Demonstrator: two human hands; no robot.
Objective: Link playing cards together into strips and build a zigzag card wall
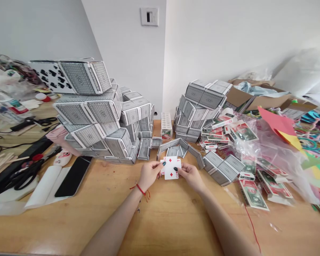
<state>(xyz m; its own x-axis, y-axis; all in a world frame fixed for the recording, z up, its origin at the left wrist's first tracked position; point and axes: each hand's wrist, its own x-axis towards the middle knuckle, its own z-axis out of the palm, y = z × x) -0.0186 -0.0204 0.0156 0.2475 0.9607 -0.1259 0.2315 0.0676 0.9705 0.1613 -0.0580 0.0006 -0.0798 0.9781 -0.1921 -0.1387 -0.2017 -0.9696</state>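
My left hand [148,175] and my right hand [191,175] both pinch a small stack of playing cards [171,168] over the wooden table [162,213]. The top card faces up and shows red diamonds. My left thumb presses its left edge, my right thumb its right edge. Just behind the cards lies a folded strip of grey-backed cards [179,146]. A red string bracelet [140,188] circles my left wrist.
A tall heap of grey card cubes [96,113] rises at the left, a smaller heap [200,103] at centre right. Card boxes [253,193], a clear plastic bag, coloured paper and a cardboard box crowd the right. A black phone [73,176], scissors [24,176] and cables lie left.
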